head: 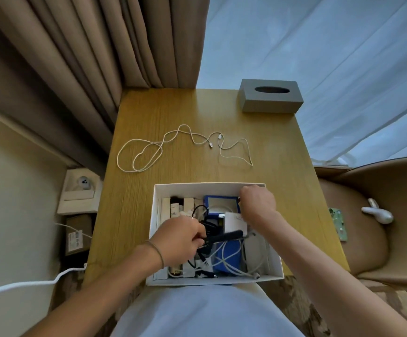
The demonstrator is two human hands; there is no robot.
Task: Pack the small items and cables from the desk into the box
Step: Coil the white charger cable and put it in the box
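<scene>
Left fingers (192, 239) gripping black tool (221, 238), right hand (258, 203) maybe at box (197, 187) rim

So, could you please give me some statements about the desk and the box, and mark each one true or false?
1. A white cable lies on the desk, outside the box. True.
2. The left hand grips a black item over the box. True.
3. The box holds nothing. False: it holds cables, blue items and small boxes.
4. The tissue box stands at the desk's far right corner. True.
5. The right hand rests on the tissue box. False: it is at the box's far right corner.
</scene>
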